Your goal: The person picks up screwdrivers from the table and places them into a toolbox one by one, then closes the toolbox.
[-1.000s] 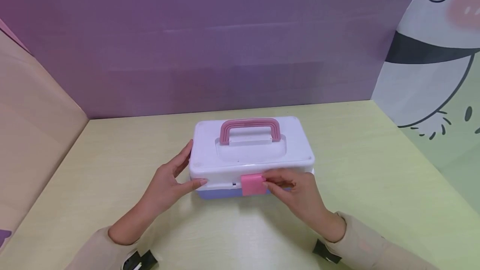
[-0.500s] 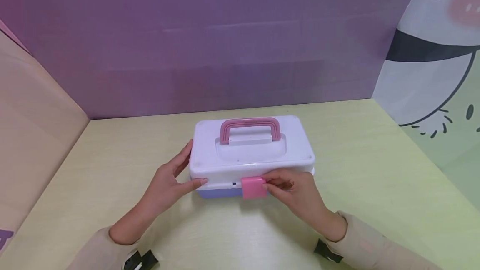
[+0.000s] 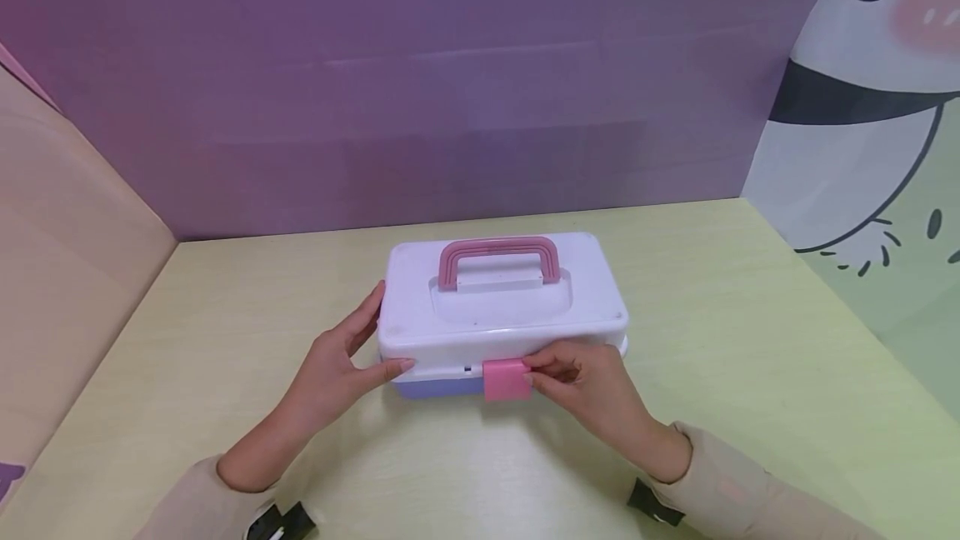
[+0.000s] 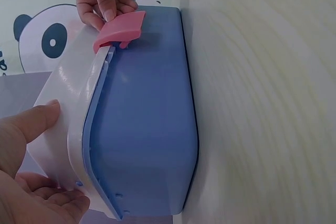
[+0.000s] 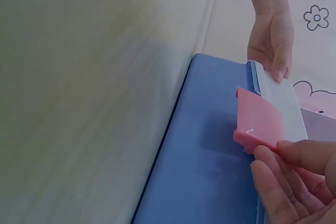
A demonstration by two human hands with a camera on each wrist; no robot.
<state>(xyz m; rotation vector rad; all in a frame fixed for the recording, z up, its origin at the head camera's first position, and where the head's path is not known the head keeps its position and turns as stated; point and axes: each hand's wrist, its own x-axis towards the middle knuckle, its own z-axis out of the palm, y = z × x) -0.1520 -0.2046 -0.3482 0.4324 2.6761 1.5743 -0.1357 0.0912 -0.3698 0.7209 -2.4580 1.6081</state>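
A storage box with a white lid [image 3: 412,307] and a blue base [image 4: 142,114] sits on the table. On its top stands a pink carrying handle [image 3: 498,247]. My left hand [image 3: 337,365] holds the lid's left front corner, thumb on the front and fingers along the side. At the middle of the front, my right hand [image 3: 588,377] pinches the right edge of the pink latch [image 3: 506,380] between thumb and fingers. The wrist views show the latch tilted outward, its lower edge standing off the blue wall [image 5: 205,129].
The light wooden table [image 3: 712,315] extends around the box. Behind it rises a purple panel [image 3: 450,107], with a beige panel [image 3: 67,273] at the left and a panda-printed panel [image 3: 847,173] at the right.
The pink latch has shifted slightly downward in the head view, with my right fingers still on its edge. My left hand and the box have stayed in place.
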